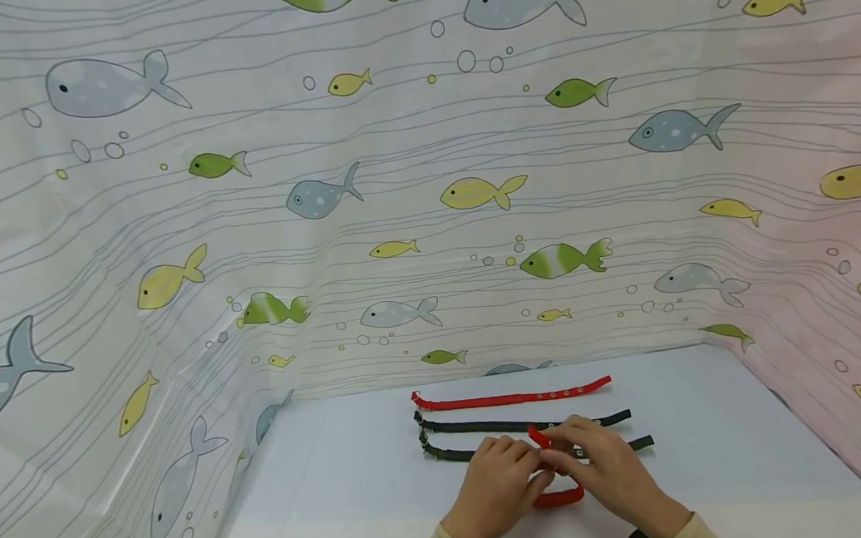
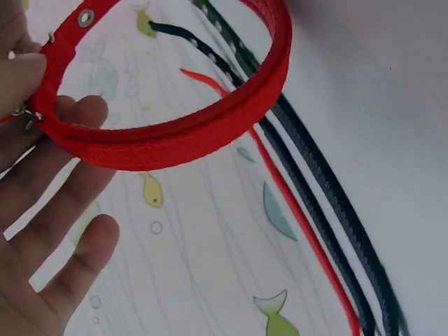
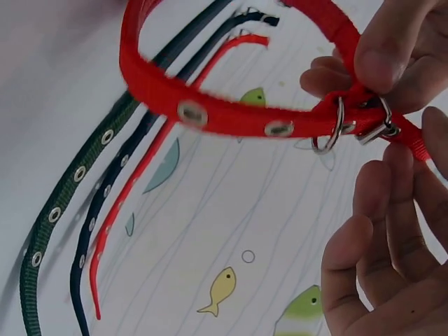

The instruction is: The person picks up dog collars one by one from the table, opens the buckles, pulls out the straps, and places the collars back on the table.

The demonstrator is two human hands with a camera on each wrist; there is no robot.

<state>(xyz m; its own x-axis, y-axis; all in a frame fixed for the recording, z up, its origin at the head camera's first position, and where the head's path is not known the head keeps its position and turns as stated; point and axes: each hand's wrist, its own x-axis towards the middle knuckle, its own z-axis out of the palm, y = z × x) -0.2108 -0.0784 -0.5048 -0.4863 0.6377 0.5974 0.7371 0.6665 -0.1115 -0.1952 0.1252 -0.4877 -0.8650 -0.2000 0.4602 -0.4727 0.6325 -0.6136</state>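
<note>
A red collar (image 1: 559, 497) is bent into a loop between my two hands above the table. My left hand (image 1: 496, 485) pinches it near the buckle. From the other side my right hand (image 1: 605, 465) grips the strap, its thumb and finger close to the left fingertips. In the right wrist view the metal buckle (image 3: 378, 126) has the strap through it, and a D-ring (image 3: 329, 129) hangs beside it. Metal eyelets (image 3: 192, 113) run along the strap. A red strap end (image 1: 538, 436) sticks up between the hands.
Behind the hands, another red collar (image 1: 485, 401), a navy collar (image 1: 479, 425) and a dark green collar (image 1: 447, 454) lie stretched out in parallel on the white table (image 1: 325, 476). A fish-patterned sheet (image 1: 427, 219) surrounds the table at the back and sides.
</note>
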